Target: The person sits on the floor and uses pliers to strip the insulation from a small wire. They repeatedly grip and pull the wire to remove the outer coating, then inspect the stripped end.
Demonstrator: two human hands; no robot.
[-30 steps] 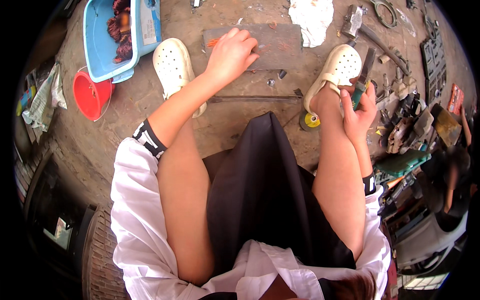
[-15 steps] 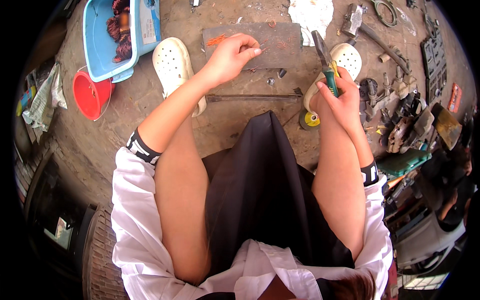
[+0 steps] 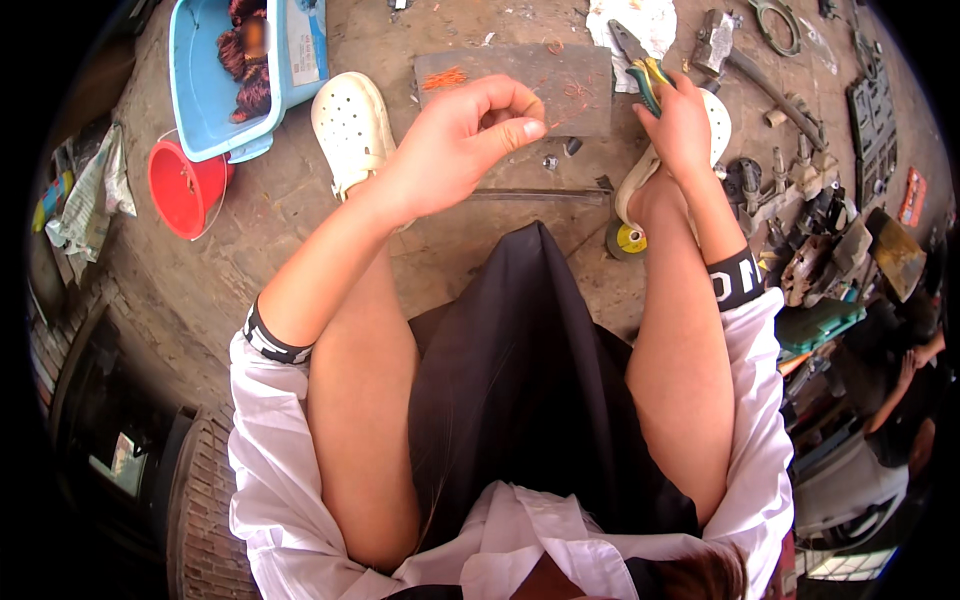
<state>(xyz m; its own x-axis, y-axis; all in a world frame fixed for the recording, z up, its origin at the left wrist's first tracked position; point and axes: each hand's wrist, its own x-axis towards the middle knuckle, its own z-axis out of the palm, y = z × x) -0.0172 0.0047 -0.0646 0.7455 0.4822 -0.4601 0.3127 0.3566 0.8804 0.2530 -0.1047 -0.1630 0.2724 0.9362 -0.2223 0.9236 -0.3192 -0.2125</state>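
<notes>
My right hand point(image 3: 683, 130) grips pliers point(image 3: 648, 78) by their green and yellow handles. Their dark jaws point away and to the left, over the edge of a white cloth point(image 3: 650, 28). In front of the flat dark plate point(image 3: 515, 75) on the ground, my left hand point(image 3: 465, 145) is closed in a pinch. A thin copper wire point(image 3: 558, 125) seems to stick out at its fingertips; most of it is hidden. On the plate lie a small bundle of short orange copper wires point(image 3: 445, 77) at the left and loose strands point(image 3: 577, 91) at the right.
At the far left stand a blue tub point(image 3: 225, 140) holding dark red wire coils and a red bucket point(image 3: 185, 190). A hammer point(image 3: 745, 65), metal parts point(image 3: 775, 185) and a tool case point(image 3: 872, 130) lie at right. Behind the plate's near edge runs a metal bar point(image 3: 540, 195).
My left hand has moved right and nearer to me, still pinching. My right hand has carried the pliers farther away, and they now tilt more to the left.
</notes>
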